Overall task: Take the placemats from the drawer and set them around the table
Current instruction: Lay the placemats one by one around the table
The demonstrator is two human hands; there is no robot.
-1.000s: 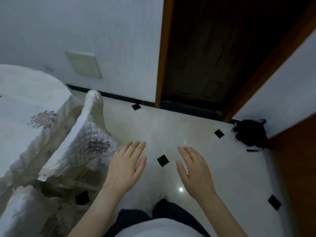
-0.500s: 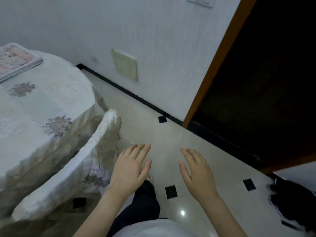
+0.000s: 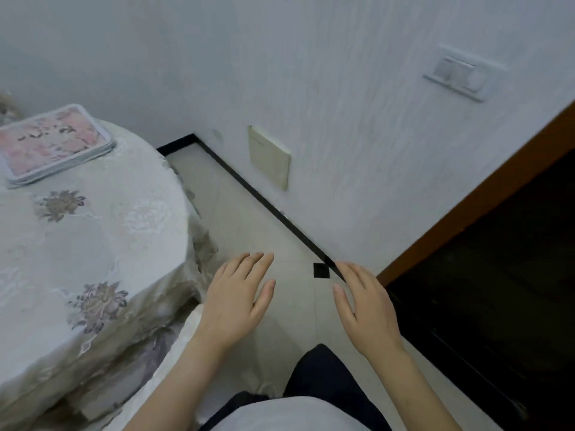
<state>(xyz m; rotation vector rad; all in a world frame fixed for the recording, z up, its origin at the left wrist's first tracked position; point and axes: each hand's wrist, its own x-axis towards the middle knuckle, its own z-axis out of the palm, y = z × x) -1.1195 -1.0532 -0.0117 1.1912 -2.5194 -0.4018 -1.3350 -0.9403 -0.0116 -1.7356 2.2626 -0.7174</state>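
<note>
A round bench (image 3: 93,244) filled the left of the view, draped in a pale cloth (image 3: 130,219) woven with flowers that hung in folds down its side. Near its far edge lay a small stack of placemats (image 3: 53,144), pink-patterned with grey borders, flat on the cloth and well apart from both hands. A white quilted chair back (image 3: 174,353) stood just beside the bench's near edge, partly behind the left forearm. The floor (image 3: 258,231) was pale glossy tile with a small black square inset (image 3: 321,270), and a black skirting strip (image 3: 264,197) ran along the foot of a textured white wall (image 3: 342,88). On that wall sat a cream cover plate (image 3: 269,157) low down and a white switch panel (image 3: 460,74) higher up to the right. A brown wooden door frame (image 3: 479,197) slanted across the right side, with a dark doorway (image 3: 497,290) beyond it. The left hand (image 3: 239,300) and the right hand (image 3: 367,306) hovered palm-down over the floor, apart from each other, fingers straight and loosely spread, thumbs pointing inward, holding nothing. Both bare forearms reached up from the bottom of the view, above dark trousers (image 3: 326,377) and a white shirt (image 3: 289,415).
</note>
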